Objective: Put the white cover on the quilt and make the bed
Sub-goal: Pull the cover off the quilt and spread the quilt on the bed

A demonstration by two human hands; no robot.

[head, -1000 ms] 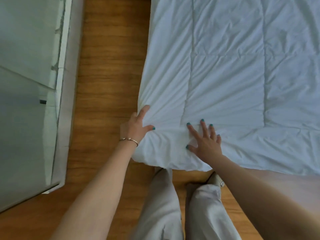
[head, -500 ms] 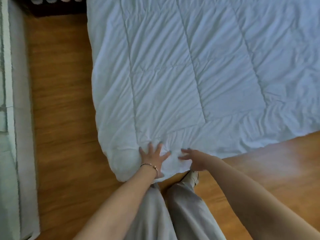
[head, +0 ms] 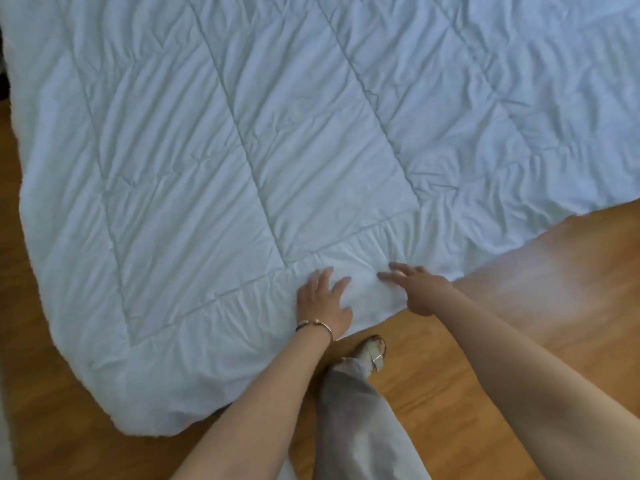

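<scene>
White quilt spread flat, near edge overhanging the wood floor. Left hand palm down on the quilt edge, fingers splayed, grip released. Right hand just beside it, fingers extended on the fabric, grip released.

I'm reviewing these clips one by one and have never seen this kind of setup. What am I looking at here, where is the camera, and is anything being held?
There is no machine here: a person works with two bare hands. The single picture comes from a wide-angle camera worn on the person's head, looking forward and down, so both arms reach in from the bottom edge.

A white stitched quilt lies spread out, its near edge hanging over a wooden floor. The left hand, with a bracelet at the wrist, lies on the quilt's near edge with fingers spread. The right hand reaches to the same edge with fingers extended. Neither has a grip on the cloth; both seem to be smoothing it. Below are the person's grey trouser leg and one shoe.
</scene>
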